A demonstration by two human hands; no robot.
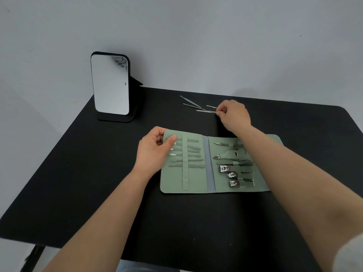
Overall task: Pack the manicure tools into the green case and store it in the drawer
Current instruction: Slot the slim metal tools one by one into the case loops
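The green case (194, 181) lies open flat on the black table (98, 173). Its left half holds several slim green-handled tools under an elastic strap; its right half holds nippers, scissors and three nail clippers (231, 174). My left hand (155, 150) grips the case's upper left corner, thumb on the inside. My right hand (233, 114) reaches past the case and pinches the end of a thin metal nail file (206, 111) lying on the table. Two more slim metal tools (191, 102) lie just left of it, and another short piece (211, 106) shows by my fingers.
A standing mirror (111, 85) on a black base stands at the table's back left corner. A pale wall runs behind the table. The table's front edge is near my body, with a black leg (33, 254) at lower left.
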